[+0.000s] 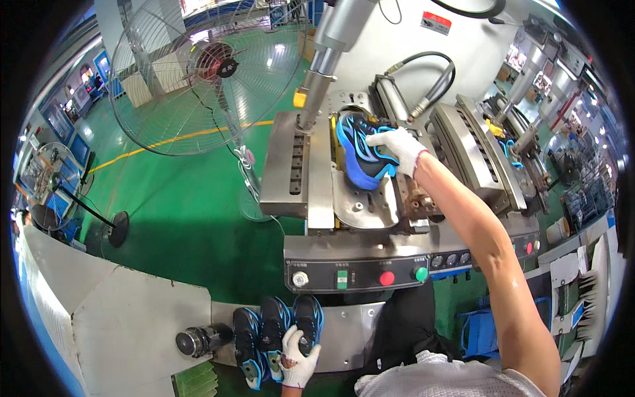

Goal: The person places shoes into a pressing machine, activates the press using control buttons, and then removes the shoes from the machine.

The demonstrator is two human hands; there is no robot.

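A black and blue sports shoe [364, 154] lies tilted in the metal bed of a press machine [283, 164]. My right hand [399, 149], in a white knit glove, grips it at its upper right side. Below the machine, several similar shoes stand side by side on a metal shelf, among them the left one [246, 337] and the middle one [274, 317]. My left hand [299, 360], also gloved and stained on its back, has its fingers on the rear of the rightmost shoe [307, 317]; whether it grips the shoe is not clear.
The control panel [357, 275] with a red button [386, 278] and a green button [421, 274] fronts the machine. A second press station [476, 149] adjoins it on the right. A large pedestal fan [225, 69] stands at the upper left. A glass jar [198, 341] lies left of the shoes.
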